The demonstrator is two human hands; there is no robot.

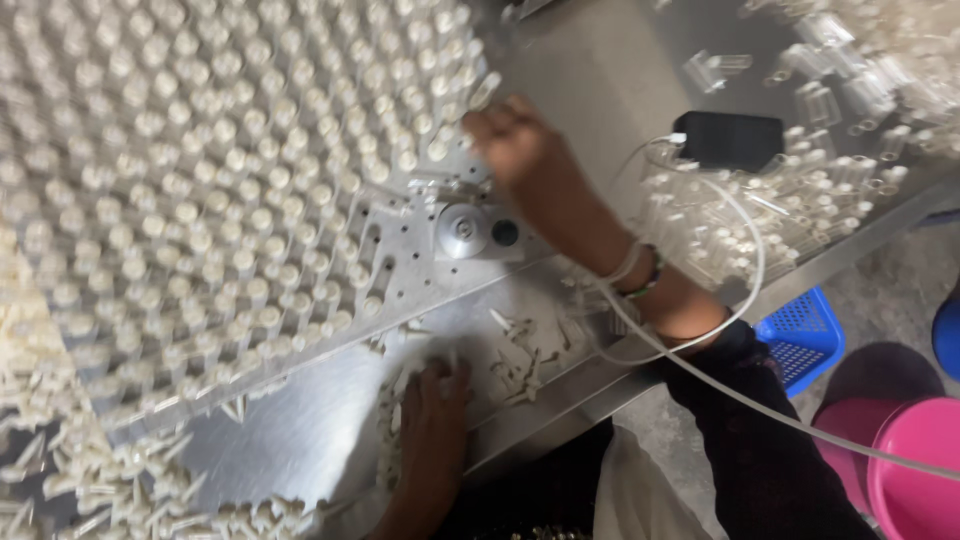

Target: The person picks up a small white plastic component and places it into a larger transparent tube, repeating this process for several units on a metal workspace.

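A large perforated metal plate [200, 200] fills the upper left of the frame, its holes packed with small white plastic caps [230, 160]. Below it a steel table [300, 430] carries loose caps, heaped at lower left. The step in hand looks like loading the plate. The right hand [515, 140], blurred, reaches the plate's right edge; whether it grips anything cannot be told. The left hand [435, 400] lies flat, fingers spread over loose caps at bottom centre. Pink bucket [915, 470] and blue crate [805, 335], lower right: contents unseen.
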